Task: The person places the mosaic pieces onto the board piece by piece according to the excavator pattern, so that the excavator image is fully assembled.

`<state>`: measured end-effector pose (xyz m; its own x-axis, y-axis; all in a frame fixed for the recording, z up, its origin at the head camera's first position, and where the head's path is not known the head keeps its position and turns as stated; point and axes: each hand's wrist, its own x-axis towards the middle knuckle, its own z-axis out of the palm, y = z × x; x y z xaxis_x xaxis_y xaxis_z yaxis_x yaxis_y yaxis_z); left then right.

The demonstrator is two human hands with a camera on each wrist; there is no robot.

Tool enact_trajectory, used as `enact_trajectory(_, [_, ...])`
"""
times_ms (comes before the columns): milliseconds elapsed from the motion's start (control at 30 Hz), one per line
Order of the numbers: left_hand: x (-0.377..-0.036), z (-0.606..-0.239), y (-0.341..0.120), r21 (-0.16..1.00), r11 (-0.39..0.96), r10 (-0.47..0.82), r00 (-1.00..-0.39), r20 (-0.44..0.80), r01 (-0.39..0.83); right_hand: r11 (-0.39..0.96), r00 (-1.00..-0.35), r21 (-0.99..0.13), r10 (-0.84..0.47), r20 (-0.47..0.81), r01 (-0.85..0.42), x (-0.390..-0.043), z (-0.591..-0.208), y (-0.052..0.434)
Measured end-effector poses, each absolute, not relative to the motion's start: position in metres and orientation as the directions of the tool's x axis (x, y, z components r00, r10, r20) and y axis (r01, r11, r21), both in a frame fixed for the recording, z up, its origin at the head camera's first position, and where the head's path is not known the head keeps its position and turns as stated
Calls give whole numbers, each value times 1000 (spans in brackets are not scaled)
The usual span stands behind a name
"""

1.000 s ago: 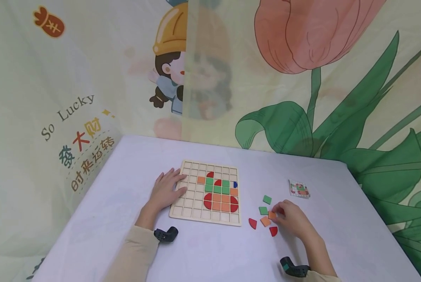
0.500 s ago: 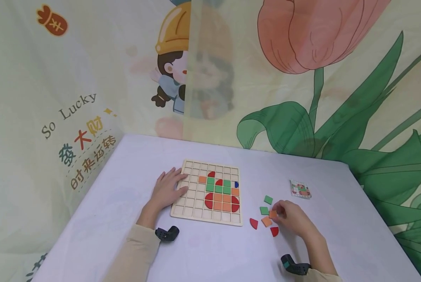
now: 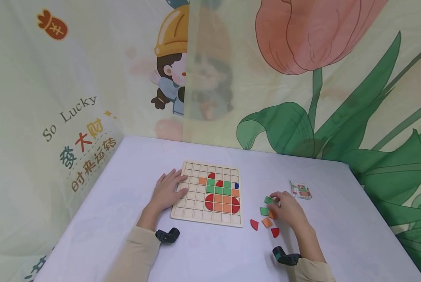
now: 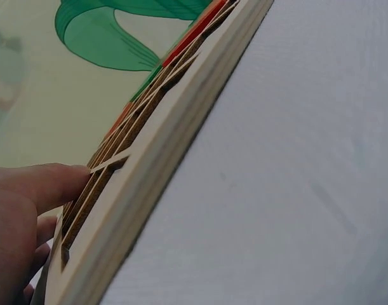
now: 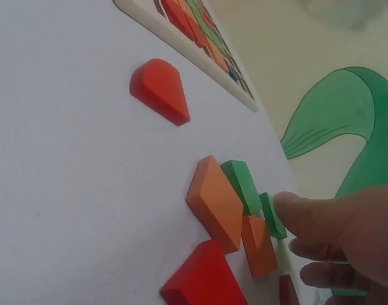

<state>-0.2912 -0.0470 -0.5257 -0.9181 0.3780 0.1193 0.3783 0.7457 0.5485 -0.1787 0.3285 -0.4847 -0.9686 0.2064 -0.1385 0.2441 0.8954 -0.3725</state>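
Note:
A wooden grid board (image 3: 196, 211) lies on the white table and carries a partial picture of red, orange and green tiles. My left hand (image 3: 176, 184) rests flat on the board's left edge, fingers straight; in the left wrist view one finger (image 4: 41, 184) lies on the board's rim (image 4: 149, 159). To the right of the board my right hand (image 3: 275, 197) pinches a green square tile (image 3: 268, 200). In the right wrist view the thumb (image 5: 295, 213) presses that green tile (image 5: 272, 215).
Loose tiles lie by the right hand: a green square (image 3: 264, 211), two orange squares (image 3: 266, 222) (image 3: 272, 215), two red quarter-rounds (image 3: 254, 224) (image 3: 275, 232). A small pattern card (image 3: 300, 190) lies further right. Printed cloth hangs behind the table (image 3: 214, 254).
My right hand has left the orange tile and moved up and away to the far green tile. The left hand and board have stayed put.

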Motion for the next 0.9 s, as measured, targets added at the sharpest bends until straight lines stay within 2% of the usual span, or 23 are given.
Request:
enact_trajectory(400, [-291,-526,-47,554,737,380,-916,132,386,907,-960,-374,97,-263,194,-164,-478,337])
enact_trajectory(667, [-291,-526,-48,554,743,375,-919,120,376,907,-979,-390,91,-184,157,-167,-481,329])
enact_trajectory(900, [-291,-526,-48,551,742,375,-918,131,382,859,-980,-473,180,-83,198,-190,-474,317])
